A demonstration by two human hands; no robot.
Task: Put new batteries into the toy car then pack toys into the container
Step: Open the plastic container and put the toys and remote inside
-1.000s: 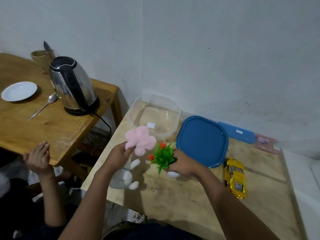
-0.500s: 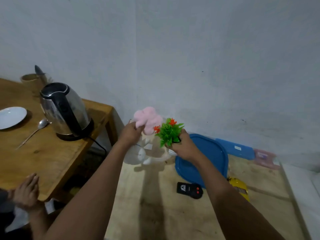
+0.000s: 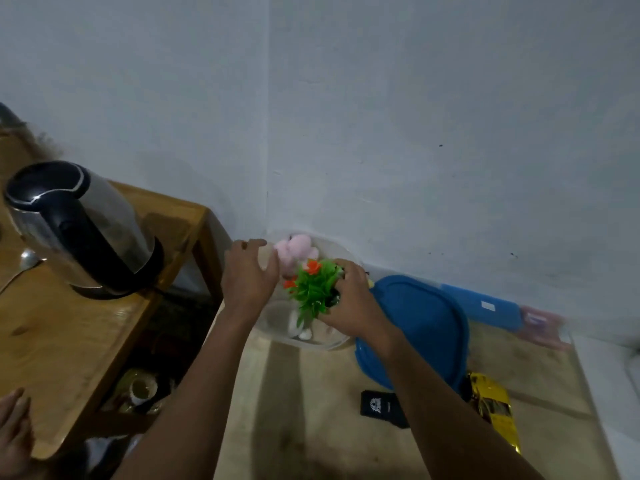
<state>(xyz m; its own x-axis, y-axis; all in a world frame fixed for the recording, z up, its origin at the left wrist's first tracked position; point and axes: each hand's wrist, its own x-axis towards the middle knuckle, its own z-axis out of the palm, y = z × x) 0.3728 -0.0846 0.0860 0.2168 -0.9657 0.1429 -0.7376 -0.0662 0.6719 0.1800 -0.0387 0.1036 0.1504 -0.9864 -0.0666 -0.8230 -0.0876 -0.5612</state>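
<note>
The plush (image 3: 295, 251), pink on top with white parts showing lower down through the clear wall, lies inside the container (image 3: 306, 342), at its far left side. The left hand (image 3: 250, 276) is just left of it over the container's left rim, fingers straight and spread, gripping nothing; the thumb lies close to the pink part, and I cannot tell whether it touches. The plant (image 3: 313, 289), green leaves with orange flowers, sits over the middle of the container, just right of and nearer than the plush. The right hand (image 3: 350, 301) holds it from the right, fingers curled round its base, which is hidden behind leaves and hand.

The container stands at the far left corner of the table (image 3: 311, 417), close to the wall. The blue lid (image 3: 424, 323) lies flat just right of it, partly under the right forearm. The car (image 3: 495, 412), yellow, rests on the table near the lid's near right edge, well apart from both hands. A black remote (image 3: 380, 407) lies nearer than the lid, beside the right forearm. A blue box (image 3: 481, 306) and a pink packet (image 3: 540, 325) lie along the far wall to the right.

On the side table (image 3: 86, 327) to the left stand a kettle (image 3: 79, 230) and a spoon (image 3: 27, 259). Another person's hand (image 3: 14, 436) shows at the near left edge
</note>
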